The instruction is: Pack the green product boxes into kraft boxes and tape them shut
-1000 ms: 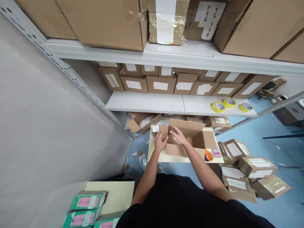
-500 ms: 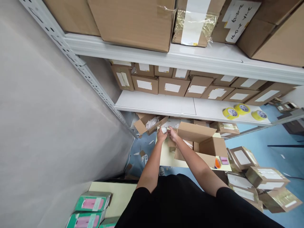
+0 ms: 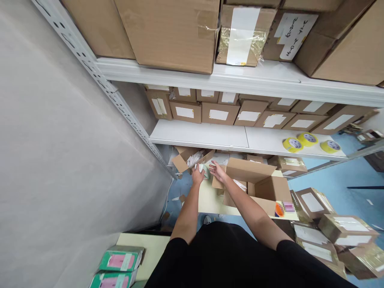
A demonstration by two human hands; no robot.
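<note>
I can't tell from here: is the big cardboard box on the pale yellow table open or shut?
Open: the cardboard box has its flaps parted, and its inside shows from above.

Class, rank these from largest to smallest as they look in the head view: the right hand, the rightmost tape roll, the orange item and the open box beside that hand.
1. Open box
2. Right hand and tape roll: too alike to rank
3. Orange item

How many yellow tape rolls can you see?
3, all toward the right end of the white shelf: the left roll near the front edge, the middle roll just behind it, the right roll set apart. Others may be hidden.
</note>
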